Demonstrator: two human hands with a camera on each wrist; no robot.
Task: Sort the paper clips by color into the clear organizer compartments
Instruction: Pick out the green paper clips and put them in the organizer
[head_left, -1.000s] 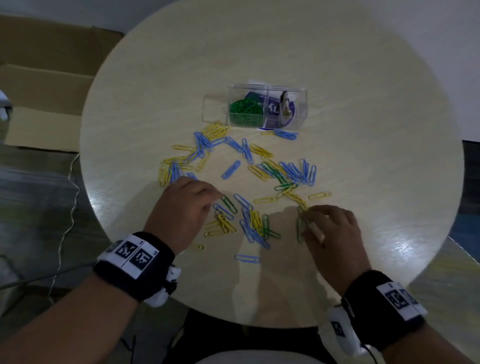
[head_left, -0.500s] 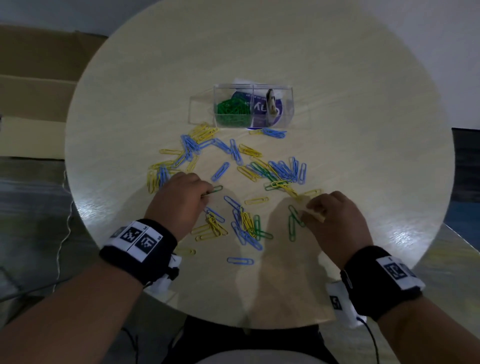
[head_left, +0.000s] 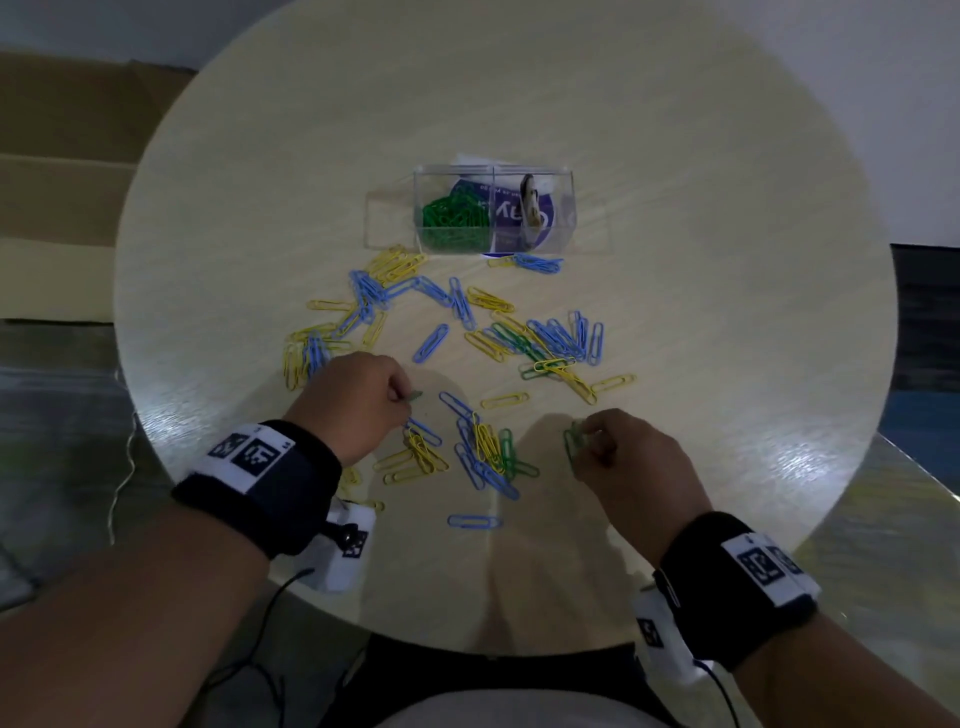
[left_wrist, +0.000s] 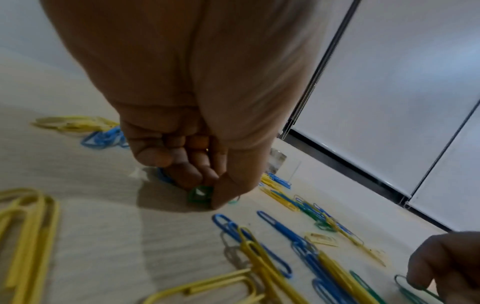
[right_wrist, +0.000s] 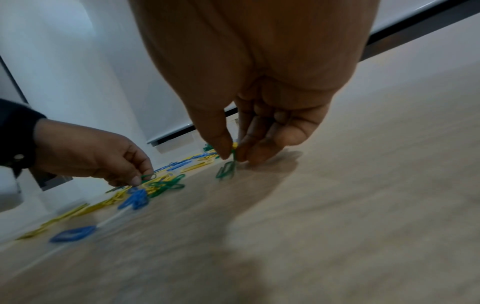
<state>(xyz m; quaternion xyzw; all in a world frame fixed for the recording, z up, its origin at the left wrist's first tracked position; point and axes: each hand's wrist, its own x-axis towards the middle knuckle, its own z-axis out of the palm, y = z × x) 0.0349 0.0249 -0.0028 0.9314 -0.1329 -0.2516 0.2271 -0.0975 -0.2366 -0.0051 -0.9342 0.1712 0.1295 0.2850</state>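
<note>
Blue, yellow and green paper clips (head_left: 524, 343) lie scattered over the near half of a round wooden table (head_left: 727, 260). A clear organizer (head_left: 493, 213) stands beyond them, with green clips (head_left: 452, 215) in its left compartment. My left hand (head_left: 358, 402) pinches a green clip (head_left: 414, 397) (left_wrist: 200, 194) between thumb and curled fingers, just above the table. My right hand (head_left: 623, 457) pinches green clips (head_left: 574, 441) (right_wrist: 227, 169) that hang from its thumb and forefinger.
A printed purple label (head_left: 519, 213) shows through the organizer's right compartment. A lone blue clip (head_left: 475, 521) lies near the table's front edge. Cardboard (head_left: 67, 182) sits on the floor at left. White blinds (left_wrist: 389, 102) hang behind the table.
My left hand has taken up a green clip from the table. My right hand has drawn back toward me and now holds green clips lifted off the surface.
</note>
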